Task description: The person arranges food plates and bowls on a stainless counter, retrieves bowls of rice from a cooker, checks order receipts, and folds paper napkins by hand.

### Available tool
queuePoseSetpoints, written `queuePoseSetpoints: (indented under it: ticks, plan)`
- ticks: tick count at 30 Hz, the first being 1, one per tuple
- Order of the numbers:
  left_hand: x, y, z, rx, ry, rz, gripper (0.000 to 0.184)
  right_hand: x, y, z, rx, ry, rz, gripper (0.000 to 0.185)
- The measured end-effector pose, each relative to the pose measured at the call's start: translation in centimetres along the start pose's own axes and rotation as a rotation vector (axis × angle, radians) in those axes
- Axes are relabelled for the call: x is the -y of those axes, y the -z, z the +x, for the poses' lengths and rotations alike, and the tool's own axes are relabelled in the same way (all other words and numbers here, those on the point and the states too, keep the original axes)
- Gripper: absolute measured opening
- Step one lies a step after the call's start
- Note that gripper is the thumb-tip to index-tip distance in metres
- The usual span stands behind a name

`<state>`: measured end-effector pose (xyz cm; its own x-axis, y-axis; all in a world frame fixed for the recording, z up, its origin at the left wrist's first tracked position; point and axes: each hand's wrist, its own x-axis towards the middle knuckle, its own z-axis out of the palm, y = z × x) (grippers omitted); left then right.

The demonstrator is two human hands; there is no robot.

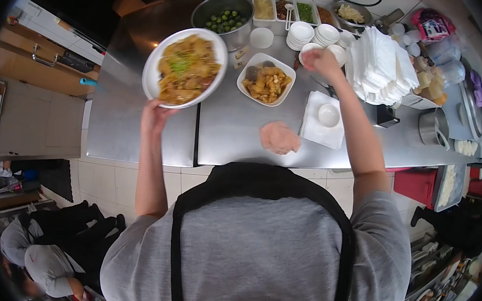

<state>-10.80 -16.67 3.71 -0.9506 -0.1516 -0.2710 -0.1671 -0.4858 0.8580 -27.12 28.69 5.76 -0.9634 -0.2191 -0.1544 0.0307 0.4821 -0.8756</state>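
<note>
My left hand [156, 117] grips the lower rim of a white oval plate [150, 78] that is tilted and bears browned food [188, 67] with chopped green topping. Over the small white dishes at the back, my right hand [322, 64] is blurred, its fingers bent inward; whether it holds a dish is unclear. Between my arms sits a square white bowl of fried pieces [267, 84]. A small white cup [329, 115] rests on folded napkins [313, 128] near my right forearm. A crumpled pinkish cloth or glove [280, 138] lies by the front edge.
A metal pot of limes [241, 37] and topping trays [282, 21] line the back. Stacked small dishes [301, 34] stand beside a tall napkin pile [377, 65]. Farther right are a metal pot [433, 127] and bottles. Another person [48, 254] is at lower left.
</note>
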Motion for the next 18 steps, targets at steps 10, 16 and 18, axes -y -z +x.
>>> queuePoseSetpoints:
  ticks: [10,16,18]
  plan:
    - [-0.1,14.4,4.3,-0.414,-0.086,-0.059,0.047,-5.6,-9.7,-4.9,0.108,-0.433,0.54,0.028]
    - [1.2,18.2,10.1,-0.465,-0.056,-0.212,0.041,-6.3,-12.1,-5.2,-0.034,-0.352,0.695,0.033]
    - [1.5,17.5,11.6,-0.572,-0.123,-0.251,0.034,-6.6,-12.3,-5.1,-0.079,-0.361,0.659,0.035]
